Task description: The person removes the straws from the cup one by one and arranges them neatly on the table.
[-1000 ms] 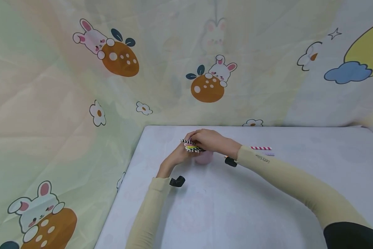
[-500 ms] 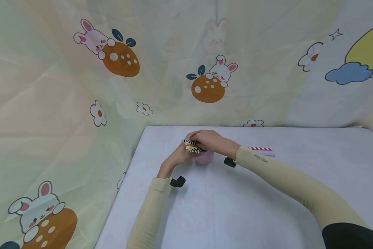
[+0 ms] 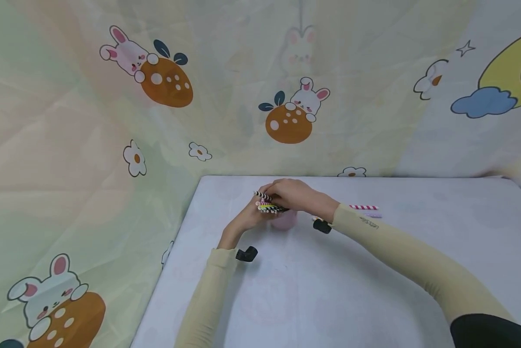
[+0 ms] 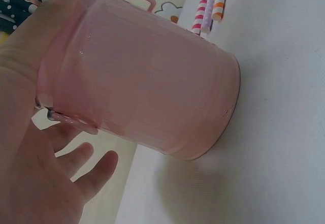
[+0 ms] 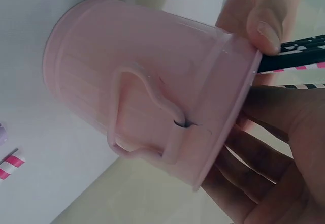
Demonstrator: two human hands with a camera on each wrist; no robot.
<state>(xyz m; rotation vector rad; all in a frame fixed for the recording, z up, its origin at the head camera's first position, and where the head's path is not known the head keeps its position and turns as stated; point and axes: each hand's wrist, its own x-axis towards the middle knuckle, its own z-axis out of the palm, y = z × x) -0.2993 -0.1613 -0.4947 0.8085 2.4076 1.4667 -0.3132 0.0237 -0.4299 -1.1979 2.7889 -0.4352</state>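
Observation:
Both hands meet at a pink bucket [image 4: 142,76] with small looped handles, close over the white table. My left hand [image 3: 251,215] grips it near the rim; in the right wrist view its thumb presses there, while several fingers spread loosely in the left wrist view. A bunch of slim patterned sticks [image 3: 269,209], dotted and striped, sticks out of the bucket's mouth toward the left. My right hand [image 3: 298,196] is at the mouth, its fingertips pinching a black-and-white striped stick [image 3: 262,195] above the bunch. The fingers partly hide the mouth.
On the white table [image 3: 330,290] right of the bucket lie a red-and-white striped stick [image 3: 365,207], a lilac dotted stick [image 3: 372,215] and an orange-striped stick [image 4: 220,0]. A cloth with printed rabbits [image 3: 288,123] hangs behind the table.
The black-and-white striped stick at my right fingers has lifted slightly away from the rest of the bunch. Both hands otherwise stay at the bucket.

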